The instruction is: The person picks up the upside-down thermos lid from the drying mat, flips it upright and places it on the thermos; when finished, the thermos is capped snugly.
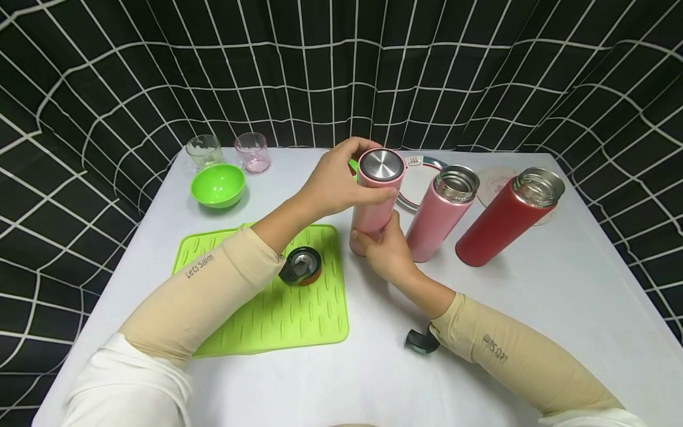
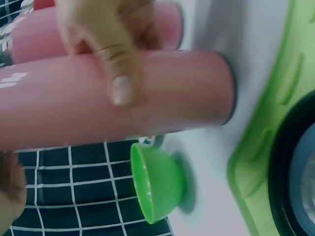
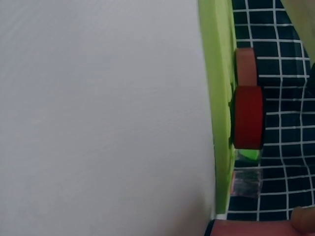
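Gripping the lidded pink flask (image 1: 373, 201) at two heights, both hands work near the middle of the table (image 1: 560, 308), toward its far edge. Left hand (image 1: 333, 184): fingers curled round the upper body, just below the steel-topped lid (image 1: 381, 164). Right hand (image 1: 386, 249): fingers wrapped round the lower body, thumb (image 2: 118, 73) pressed flat on the pink wall. The flask base touches the table just beside the right edge of the green mat (image 1: 277, 302).

An open pink flask (image 1: 440, 213) stands immediately beside it; a red flask (image 1: 504, 219), also open, leans nearer the right edge. A red-and-black cap (image 1: 300, 265) lies on the mat. A green bowl (image 1: 218, 185) and two small glasses (image 1: 205, 150) occupy the far left corner.
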Motion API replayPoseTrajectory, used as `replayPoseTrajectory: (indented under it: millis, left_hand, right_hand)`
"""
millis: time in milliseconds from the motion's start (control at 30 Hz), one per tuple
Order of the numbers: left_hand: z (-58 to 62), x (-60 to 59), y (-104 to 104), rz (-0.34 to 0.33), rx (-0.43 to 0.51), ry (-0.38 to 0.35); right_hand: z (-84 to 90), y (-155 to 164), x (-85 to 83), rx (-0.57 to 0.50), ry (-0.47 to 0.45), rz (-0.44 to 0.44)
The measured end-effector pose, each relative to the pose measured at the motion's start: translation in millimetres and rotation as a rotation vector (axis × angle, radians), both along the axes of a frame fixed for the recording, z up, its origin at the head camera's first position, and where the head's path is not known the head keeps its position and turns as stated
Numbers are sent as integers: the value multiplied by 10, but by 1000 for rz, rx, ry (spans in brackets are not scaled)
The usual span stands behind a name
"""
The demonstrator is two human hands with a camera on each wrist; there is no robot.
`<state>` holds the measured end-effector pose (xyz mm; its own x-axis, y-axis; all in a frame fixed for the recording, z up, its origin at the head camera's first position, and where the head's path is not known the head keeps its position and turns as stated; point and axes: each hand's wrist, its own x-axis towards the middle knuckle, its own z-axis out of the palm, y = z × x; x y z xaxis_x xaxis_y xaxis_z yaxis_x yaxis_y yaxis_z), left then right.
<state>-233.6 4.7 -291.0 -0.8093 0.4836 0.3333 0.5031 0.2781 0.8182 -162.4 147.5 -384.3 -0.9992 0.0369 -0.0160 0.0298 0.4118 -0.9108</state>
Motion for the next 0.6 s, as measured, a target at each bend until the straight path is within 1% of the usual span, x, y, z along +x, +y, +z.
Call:
replayPoseTrajectory:
  millis: [133,267,300,367,533,600]
  left_hand:
    - [-5,-2,-11,-24,21,-25]
    - [-25,2,1,-20,20,4]
    - [-31,-4,2,-36,28,18]
    - [-43,-4,7,-49,46,20]
    - [-60,-3,39,-19,77,7]
    - [-56,-8,35,-34,81,5]
  right_hand:
    - [6,-9,7,-7,-5,3]
    - [0,-10,6,-16,-11,4]
    - [-1,-11,3,-12,-11,4]
    - [-2,-10,-7,-9,-11,3]
    - [0,-4,-31,-26,-25,-5]
    - [0,-3,-34,-25,-36,-8]
